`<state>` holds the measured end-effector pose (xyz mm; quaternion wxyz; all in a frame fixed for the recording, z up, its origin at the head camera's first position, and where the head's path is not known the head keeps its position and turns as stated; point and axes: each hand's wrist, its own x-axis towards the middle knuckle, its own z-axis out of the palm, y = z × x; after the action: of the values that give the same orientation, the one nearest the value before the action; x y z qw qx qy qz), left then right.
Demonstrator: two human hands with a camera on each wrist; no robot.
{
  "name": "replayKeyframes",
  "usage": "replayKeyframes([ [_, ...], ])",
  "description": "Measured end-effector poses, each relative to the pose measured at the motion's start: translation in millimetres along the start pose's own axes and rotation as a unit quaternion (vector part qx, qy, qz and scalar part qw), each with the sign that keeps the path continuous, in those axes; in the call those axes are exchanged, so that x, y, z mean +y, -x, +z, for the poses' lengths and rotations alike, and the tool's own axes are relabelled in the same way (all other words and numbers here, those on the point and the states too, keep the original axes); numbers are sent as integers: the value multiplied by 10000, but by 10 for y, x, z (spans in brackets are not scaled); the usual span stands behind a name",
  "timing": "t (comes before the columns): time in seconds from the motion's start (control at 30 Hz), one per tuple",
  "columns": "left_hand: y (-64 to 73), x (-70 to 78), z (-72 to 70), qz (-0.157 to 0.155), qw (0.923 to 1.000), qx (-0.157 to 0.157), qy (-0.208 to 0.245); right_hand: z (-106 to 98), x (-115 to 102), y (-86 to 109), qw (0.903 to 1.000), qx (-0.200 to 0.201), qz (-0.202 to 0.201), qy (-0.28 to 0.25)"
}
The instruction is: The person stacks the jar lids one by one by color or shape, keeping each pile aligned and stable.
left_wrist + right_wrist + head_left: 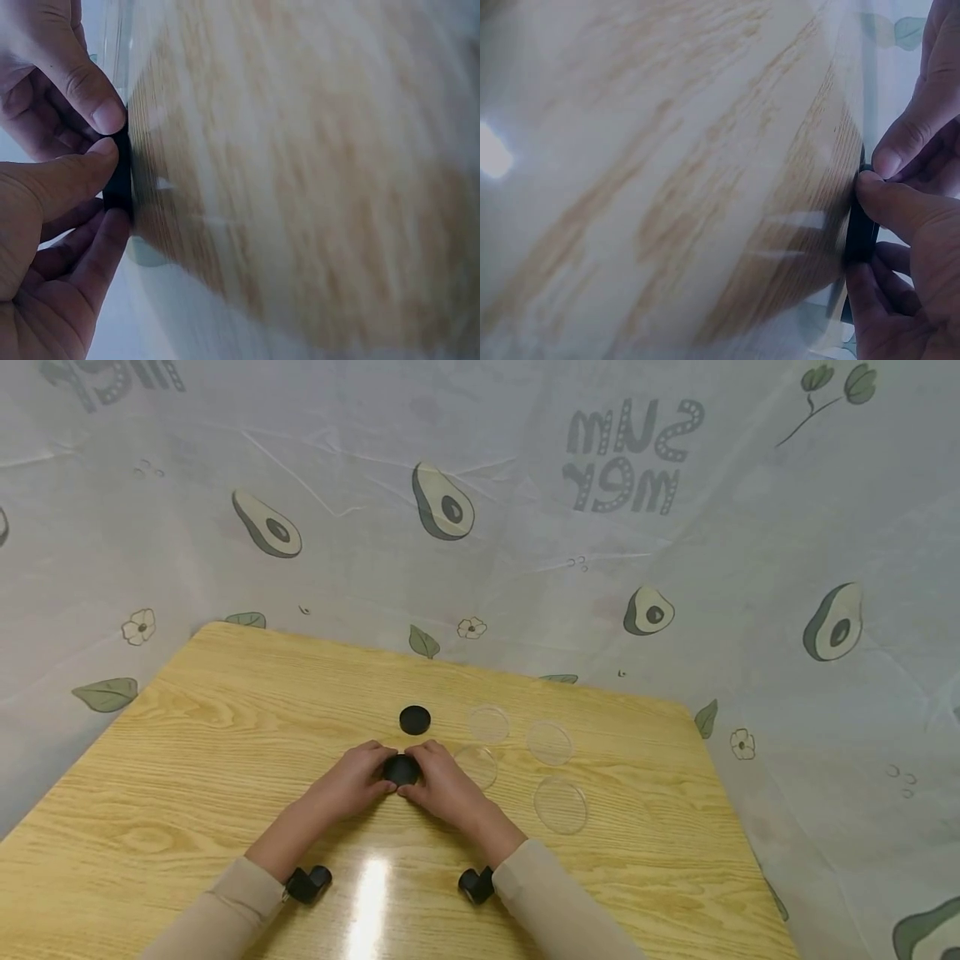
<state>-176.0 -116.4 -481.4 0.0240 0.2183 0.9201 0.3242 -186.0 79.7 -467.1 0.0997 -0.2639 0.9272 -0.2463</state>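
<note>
A black round disc [401, 770] sits low at the wood-grain table between both hands. My left hand [362, 781] holds its left side, with the thumb at the near edge and fingers at the far edge. From the opposite side my right hand [444, 781] grips it the same way. The left wrist view has the disc [120, 180] edge-on, the two thumbs close together on it. In the right wrist view the disc [862, 225] also appears edge-on, partly covered by fingers. Just beyond the hands lies a second black disc [415, 720].
Several clear round discs lie right of the hands, among them a near one [561, 805], a far one [488, 724] and one [478, 767] close beside the right hand. A printed cloth [525, 568] hangs behind the table [225, 727]. Glare marks the table's near part.
</note>
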Motion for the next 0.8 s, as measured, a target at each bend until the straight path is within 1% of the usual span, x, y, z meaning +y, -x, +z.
replayKeyframes([
  [0.17,-16,-14,15,-6,10000,-30,20,7,12,-5,9999,-20,68,-86],
  [0.4,-29,-15,4,-3,9999,-55,121,-5,28,-12,9999,-7,51,-123],
  [0.5,-31,-20,-18,29,9998,-90,147,-3,30,-13,9999,-11,38,-108],
  [0.63,-46,-41,-67,153,9997,-158,119,-1,26,-14,10000,-8,33,-82],
  [0.73,-66,-76,-115,136,9996,-178,143,0,18,-17,10000,-20,19,-80],
  [0.8,-82,-103,-148,53,9996,-138,221,3,14,-21,9999,-47,13,-90],
])
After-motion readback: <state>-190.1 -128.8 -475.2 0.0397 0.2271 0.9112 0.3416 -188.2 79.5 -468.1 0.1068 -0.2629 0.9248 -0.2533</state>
